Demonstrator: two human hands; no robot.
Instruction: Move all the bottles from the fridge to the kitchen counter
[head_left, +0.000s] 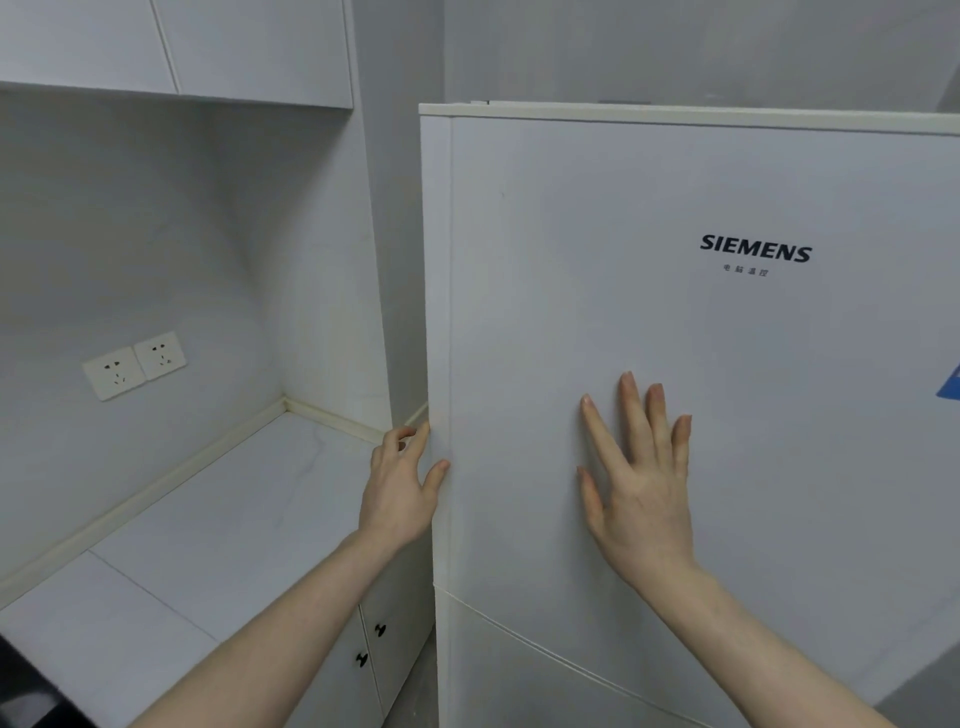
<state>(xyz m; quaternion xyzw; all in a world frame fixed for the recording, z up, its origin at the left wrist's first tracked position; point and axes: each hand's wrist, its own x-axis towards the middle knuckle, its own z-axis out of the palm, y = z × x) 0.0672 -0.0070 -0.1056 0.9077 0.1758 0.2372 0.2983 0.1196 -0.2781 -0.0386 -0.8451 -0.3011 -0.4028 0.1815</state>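
Note:
A white fridge (675, 338) with a dark brand name on its upper door fills the right side, and its door is closed. My left hand (400, 488) curls its fingers round the door's left edge, thumb on the front. My right hand (641, 478) lies flat on the door front with straight, spread fingers. The white marble-look kitchen counter (218, 525) runs along the left, right beside the fridge. No bottle is in view; the fridge's inside is hidden.
Two wall sockets (135, 364) sit above the counter on the left wall. Upper cabinets (171, 41) hang overhead. Lower cabinet doors with dark knobs (371, 644) stand under the counter by the fridge. A blue sticker (950, 384) shows at the door's right edge.

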